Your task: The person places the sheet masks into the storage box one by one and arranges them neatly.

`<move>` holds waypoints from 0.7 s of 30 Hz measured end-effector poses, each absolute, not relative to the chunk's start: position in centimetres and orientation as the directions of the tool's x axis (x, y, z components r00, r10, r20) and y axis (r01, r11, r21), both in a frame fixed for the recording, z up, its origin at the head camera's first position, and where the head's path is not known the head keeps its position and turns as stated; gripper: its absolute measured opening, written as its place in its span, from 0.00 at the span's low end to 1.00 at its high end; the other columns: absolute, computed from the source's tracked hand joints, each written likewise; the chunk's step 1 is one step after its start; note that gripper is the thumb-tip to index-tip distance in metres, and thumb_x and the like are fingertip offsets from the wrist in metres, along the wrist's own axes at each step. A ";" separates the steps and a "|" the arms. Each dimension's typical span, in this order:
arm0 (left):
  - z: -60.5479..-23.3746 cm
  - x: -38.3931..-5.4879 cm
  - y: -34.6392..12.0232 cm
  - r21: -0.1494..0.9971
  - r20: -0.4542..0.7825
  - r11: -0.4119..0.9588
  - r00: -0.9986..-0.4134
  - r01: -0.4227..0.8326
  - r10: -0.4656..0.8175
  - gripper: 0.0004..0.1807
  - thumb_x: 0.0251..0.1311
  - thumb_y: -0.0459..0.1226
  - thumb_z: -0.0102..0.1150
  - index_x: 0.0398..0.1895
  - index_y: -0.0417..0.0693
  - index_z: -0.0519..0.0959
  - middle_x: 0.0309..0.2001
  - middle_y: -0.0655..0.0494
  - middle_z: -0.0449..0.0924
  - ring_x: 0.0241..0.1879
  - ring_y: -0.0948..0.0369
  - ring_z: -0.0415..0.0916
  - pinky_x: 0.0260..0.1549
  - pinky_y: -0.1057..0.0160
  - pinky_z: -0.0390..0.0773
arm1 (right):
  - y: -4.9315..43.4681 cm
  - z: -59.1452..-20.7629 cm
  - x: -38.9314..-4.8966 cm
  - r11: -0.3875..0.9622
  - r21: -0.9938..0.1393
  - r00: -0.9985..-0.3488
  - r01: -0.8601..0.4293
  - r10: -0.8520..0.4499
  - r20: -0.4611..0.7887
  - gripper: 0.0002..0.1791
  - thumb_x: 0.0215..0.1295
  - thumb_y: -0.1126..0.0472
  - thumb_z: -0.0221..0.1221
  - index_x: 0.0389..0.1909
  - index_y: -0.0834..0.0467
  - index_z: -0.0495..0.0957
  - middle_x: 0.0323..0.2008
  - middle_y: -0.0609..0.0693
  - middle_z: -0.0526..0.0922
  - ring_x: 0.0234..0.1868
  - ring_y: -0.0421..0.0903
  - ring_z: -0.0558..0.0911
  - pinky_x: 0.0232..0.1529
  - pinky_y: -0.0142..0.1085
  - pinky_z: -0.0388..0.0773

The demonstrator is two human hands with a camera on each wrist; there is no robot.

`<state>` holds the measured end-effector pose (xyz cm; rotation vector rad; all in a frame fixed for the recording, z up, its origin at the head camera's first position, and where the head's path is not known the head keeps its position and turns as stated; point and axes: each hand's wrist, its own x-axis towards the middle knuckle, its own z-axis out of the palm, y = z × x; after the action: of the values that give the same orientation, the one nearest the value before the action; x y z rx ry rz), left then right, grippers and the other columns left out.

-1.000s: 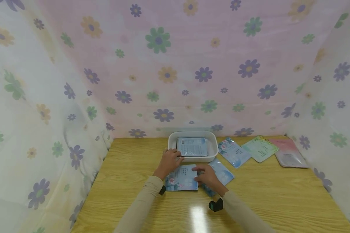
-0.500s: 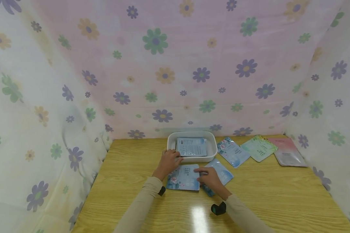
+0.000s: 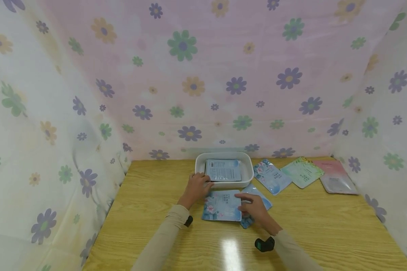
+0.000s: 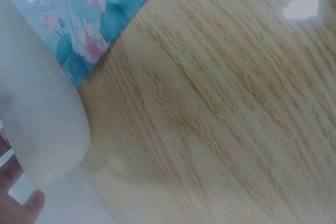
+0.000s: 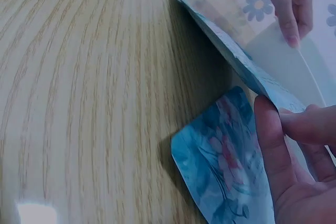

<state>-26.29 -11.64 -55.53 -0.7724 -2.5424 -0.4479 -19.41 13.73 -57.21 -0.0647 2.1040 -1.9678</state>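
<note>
My right hand (image 3: 256,210) pinches the right edge of a blue sheet-mask packet (image 3: 220,207) printed with pink flowers. In the right wrist view, the packet's held edge is raised off the table, with a dark shadow beneath. Below that hand lies a second blue flowered packet (image 5: 218,161), partly covered in the head view. The left hand (image 3: 194,189) grips the front left rim of a white plastic box (image 3: 248,174), thumb on one side of the wall and fingers on the other. Inside the box lies a blue packet (image 3: 223,171) with its printed back up.
To the box's right lie a blue packet (image 3: 272,177), a green packet (image 3: 302,172) and a pink packet (image 3: 335,177) on the wooden table (image 3: 149,233). Floral cloth (image 3: 217,75) hangs behind the table and along both sides.
The right hand has moved rightward, drawing the pinched packet with it so that it covers more of the packet beneath. My left hand has stayed on the box rim.
</note>
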 end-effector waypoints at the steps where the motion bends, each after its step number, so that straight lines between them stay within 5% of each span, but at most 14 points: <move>1: -55.6 -26.3 -11.7 0.173 0.496 0.792 -0.746 0.585 0.443 0.09 0.55 0.45 0.66 0.29 0.50 0.81 0.32 0.56 0.77 0.35 0.56 0.75 0.46 0.46 0.70 | 13.9 -57.2 -19.4 0.082 -0.986 -0.966 0.145 -0.204 -0.159 0.24 0.56 0.76 0.57 0.57 0.67 0.74 0.36 0.65 0.79 0.24 0.52 0.79 0.29 0.46 0.80; 21: -55.6 -26.4 -11.7 0.130 0.446 0.814 -0.766 0.566 0.462 0.10 0.58 0.48 0.62 0.30 0.53 0.82 0.33 0.58 0.78 0.35 0.58 0.75 0.47 0.49 0.70 | 18.1 -54.9 -18.9 0.033 -0.991 -0.973 0.126 -0.191 -0.130 0.25 0.60 0.73 0.57 0.60 0.68 0.71 0.56 0.64 0.68 0.33 0.45 0.78 0.35 0.40 0.80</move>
<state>-26.41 -11.68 -55.58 -0.7716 -2.6000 -0.3613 -18.87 18.05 -54.88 -0.0666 2.0808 -2.0373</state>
